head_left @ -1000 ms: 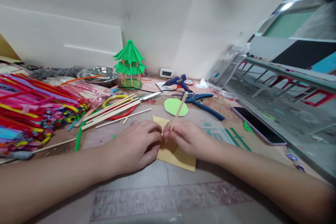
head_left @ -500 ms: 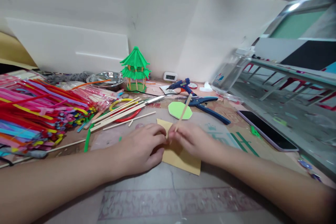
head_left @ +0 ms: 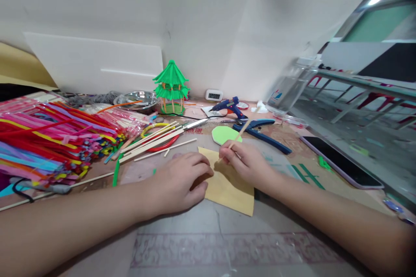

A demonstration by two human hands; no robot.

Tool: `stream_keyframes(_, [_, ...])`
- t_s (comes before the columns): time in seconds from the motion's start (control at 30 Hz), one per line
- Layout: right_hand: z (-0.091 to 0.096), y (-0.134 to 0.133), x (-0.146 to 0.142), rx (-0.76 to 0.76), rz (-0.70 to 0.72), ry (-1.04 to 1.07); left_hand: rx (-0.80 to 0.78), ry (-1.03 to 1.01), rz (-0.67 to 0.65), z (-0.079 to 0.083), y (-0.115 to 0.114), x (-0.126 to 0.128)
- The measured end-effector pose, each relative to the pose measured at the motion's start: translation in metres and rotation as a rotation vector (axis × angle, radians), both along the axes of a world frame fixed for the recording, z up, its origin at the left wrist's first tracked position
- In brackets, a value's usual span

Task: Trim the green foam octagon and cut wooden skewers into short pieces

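Note:
My right hand (head_left: 244, 161) pinches a thin wooden stick (head_left: 241, 133). The stick leans up and to the right, its lower end at a yellow-tan sheet (head_left: 232, 197) that looks like sandpaper. My left hand (head_left: 182, 181) rests on the sheet's left edge, fingers bent and thumb apart, holding nothing that I can see. Just beyond the right hand lies a light green octagonal piece (head_left: 224, 134). Several more wooden sticks (head_left: 152, 140) and a short cut piece (head_left: 167, 152) lie beyond my left hand.
Bundles of coloured pipe cleaners (head_left: 55, 138) fill the left side. Behind stand a green pagoda model (head_left: 171, 88), a metal bowl (head_left: 138, 100), a small digital clock (head_left: 213, 95) and a blue glue gun (head_left: 229, 105). Dark blue pliers (head_left: 264, 135) and a phone (head_left: 339, 161) lie at right.
My right hand has drawn slightly away from my left and now tips the stick further right. The left hand stays on the sheet. The whole view has shifted slightly.

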State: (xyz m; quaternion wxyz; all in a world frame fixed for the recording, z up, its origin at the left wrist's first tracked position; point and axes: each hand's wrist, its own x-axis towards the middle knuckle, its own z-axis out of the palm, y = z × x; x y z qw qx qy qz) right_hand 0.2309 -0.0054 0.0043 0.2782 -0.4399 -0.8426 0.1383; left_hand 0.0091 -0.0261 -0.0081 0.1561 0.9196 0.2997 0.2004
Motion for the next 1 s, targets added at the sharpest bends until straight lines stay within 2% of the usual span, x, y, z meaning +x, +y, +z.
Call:
stream_keyframes(0.07, [0.002,-0.009,-0.004,-0.090,0.031,0.151,-0.048,-0.043,0.048,0.000,0.001,0.000])
stream_keyframes(0.13, [0.005,-0.018,-0.010,-0.169,0.105,0.212,-0.084,-0.078,0.061,0.000,0.003,0.000])
stream_keyframes(0.2, [0.007,-0.025,-0.017,-0.207,0.191,0.202,-0.076,-0.106,0.022,-0.001,0.005,0.001])
stream_keyframes(0.3, [0.010,-0.029,-0.020,-0.181,0.245,0.142,-0.030,-0.110,-0.028,-0.002,0.007,0.001])
stream_keyframes(0.37, [0.015,-0.027,-0.015,-0.143,0.219,0.069,-0.017,-0.093,-0.004,-0.002,0.008,0.002])
stream_keyframes(0.47, [0.033,-0.014,0.005,-0.070,0.061,-0.026,-0.028,-0.086,0.051,-0.003,0.007,0.003])
stream_keyframes(0.53, [0.050,0.008,0.020,0.030,-0.048,-0.079,-0.063,-0.104,0.068,-0.003,0.008,0.003])
stream_keyframes(0.63, [0.078,0.063,0.029,0.122,-0.077,-0.250,-0.141,-0.197,0.093,-0.005,0.009,0.002])
stream_keyframes(0.7, [0.093,0.110,0.019,0.127,-0.142,-0.306,-0.212,-0.278,0.118,-0.006,0.010,0.002])
stream_keyframes(0.77, [0.100,0.156,-0.005,0.048,-0.184,-0.271,-0.291,-0.349,0.153,-0.007,0.011,0.001])
stream_keyframes(0.87, [0.097,0.212,-0.050,-0.009,-0.193,-0.230,-0.375,-0.419,0.196,-0.008,0.013,0.001])
stream_keyframes(1.0, [0.076,0.254,-0.097,-0.096,-0.159,-0.120,-0.438,-0.497,0.186,-0.012,0.017,0.001])
